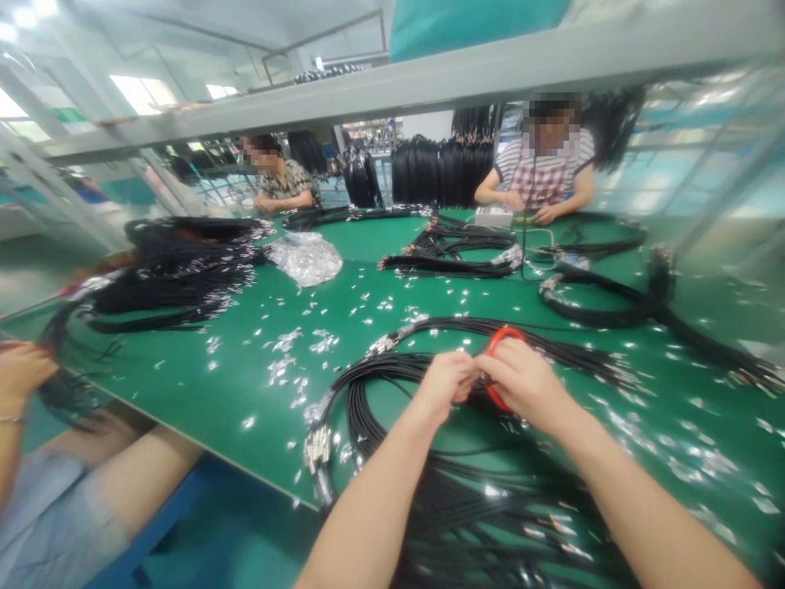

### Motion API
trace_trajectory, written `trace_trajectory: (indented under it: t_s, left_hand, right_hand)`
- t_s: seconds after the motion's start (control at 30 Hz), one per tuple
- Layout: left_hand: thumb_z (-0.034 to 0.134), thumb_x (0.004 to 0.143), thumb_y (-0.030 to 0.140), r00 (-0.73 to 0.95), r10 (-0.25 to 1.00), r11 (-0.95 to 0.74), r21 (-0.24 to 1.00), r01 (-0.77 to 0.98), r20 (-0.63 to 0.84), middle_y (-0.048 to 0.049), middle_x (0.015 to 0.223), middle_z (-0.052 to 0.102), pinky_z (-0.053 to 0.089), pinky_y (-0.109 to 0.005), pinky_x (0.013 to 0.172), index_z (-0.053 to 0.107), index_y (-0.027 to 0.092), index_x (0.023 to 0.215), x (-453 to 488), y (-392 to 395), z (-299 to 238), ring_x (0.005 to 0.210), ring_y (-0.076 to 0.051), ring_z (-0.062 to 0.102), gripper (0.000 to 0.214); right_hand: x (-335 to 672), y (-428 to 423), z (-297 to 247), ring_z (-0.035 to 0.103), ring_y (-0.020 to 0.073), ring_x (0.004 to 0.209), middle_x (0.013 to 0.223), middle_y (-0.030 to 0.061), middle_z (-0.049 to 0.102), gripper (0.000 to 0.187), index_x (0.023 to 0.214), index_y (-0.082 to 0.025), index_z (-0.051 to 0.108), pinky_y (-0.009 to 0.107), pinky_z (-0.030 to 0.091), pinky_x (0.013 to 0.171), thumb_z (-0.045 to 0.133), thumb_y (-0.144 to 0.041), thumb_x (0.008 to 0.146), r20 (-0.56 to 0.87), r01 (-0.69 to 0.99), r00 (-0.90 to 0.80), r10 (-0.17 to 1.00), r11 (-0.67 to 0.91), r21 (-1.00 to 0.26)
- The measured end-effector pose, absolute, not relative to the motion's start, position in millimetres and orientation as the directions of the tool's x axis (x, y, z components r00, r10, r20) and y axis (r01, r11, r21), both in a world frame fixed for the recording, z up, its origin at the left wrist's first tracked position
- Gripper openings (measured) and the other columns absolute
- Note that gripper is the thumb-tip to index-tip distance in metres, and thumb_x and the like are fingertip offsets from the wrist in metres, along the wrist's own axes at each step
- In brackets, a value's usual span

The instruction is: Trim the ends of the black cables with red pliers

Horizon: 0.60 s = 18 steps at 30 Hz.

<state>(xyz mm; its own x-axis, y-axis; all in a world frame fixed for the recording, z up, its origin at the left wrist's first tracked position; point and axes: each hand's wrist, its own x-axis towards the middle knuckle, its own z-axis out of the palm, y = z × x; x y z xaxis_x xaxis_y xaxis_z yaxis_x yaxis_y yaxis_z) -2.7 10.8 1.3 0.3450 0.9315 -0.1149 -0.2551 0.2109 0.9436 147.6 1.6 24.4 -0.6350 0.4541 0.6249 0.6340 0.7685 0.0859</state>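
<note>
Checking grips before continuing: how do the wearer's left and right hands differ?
The right hand grips red scissors; the left hand shows no tool. The left hand is bunched, while the right hand curls around a handle loop. Both are bare, close together above black cables.

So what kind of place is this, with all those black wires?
Probably a factory or workshop. Bundles of black cables lie across a big green table, more dark cables seem to hang behind it, and other people are at the table too.
</note>
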Motion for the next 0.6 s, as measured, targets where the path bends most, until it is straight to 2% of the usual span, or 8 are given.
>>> trace_trajectory:
  t_s: [0.17, 0.33, 0.47, 0.6]
  left_hand:
    - [0.057, 0.062, 0.027, 0.345, 0.936, 0.089, 0.996, -0.019, -0.076, 0.0068, 0.041, 0.035, 0.016, -0.018, 0.038, 0.046, 0.015, 0.051, -7.0, 18.1, -9.8, 0.036, -0.003, 0.027, 0.02]
    - [0.054, 0.063, 0.026, 0.411, 0.902, 0.094, 0.988, 0.119, -0.135, 0.0063, 0.041, 0.036, 0.018, -0.018, 0.038, 0.051, 0.014, 0.053, -13.0, 21.5, -17.2, 0.037, -0.004, 0.029, 0.016]
    - [0.052, 0.061, 0.016, 0.471, 0.88, 0.013, 0.994, 0.109, -0.063, 0.0043, 0.046, 0.044, 0.025, -0.019, 0.042, 0.061, 0.013, 0.06, -11.2, 17.3, -13.7, 0.043, -0.006, 0.035, 0.009]
    - [0.052, 0.062, 0.012, 0.571, 0.818, -0.107, 0.994, 0.032, 0.07, -0.0003, 0.062, 0.06, 0.039, -0.024, 0.059, 0.065, 0.015, 0.062, -8.4, 14.3, -10.5, 0.059, -0.012, 0.05, 0.013]
  right_hand:
    - [140.3, -4.6, 22.3, 0.042, 0.0175, 0.061, 0.061, 0.0044, 0.05, 0.025, 0.086, -0.013, 0.063, 0.029, 0.034, 0.057, 0.039, -0.008, 0.084, 0.535, 0.67, -0.697, 0.478, 0.701, 0.247]
    - [137.9, -4.7, 12.5, 0.046, 0.0179, 0.062, 0.064, 0.0045, 0.053, 0.022, 0.094, -0.013, 0.06, 0.028, 0.033, 0.057, 0.044, -0.006, 0.079, 0.433, 0.707, -0.689, 0.581, 0.67, 0.226]
    - [141.8, -4.3, 11.6, 0.051, 0.0164, 0.062, 0.068, 0.0044, 0.057, 0.019, 0.088, -0.016, 0.057, 0.025, 0.032, 0.054, 0.046, -0.006, 0.077, 0.329, 0.748, -0.627, 0.706, 0.663, 0.004]
    - [145.6, -6.1, 20.7, 0.053, 0.0136, 0.06, 0.07, 0.0027, 0.06, 0.015, 0.075, -0.018, 0.052, 0.022, 0.033, 0.053, 0.043, -0.006, 0.077, 0.196, 0.722, -0.597, 0.778, 0.627, -0.291]
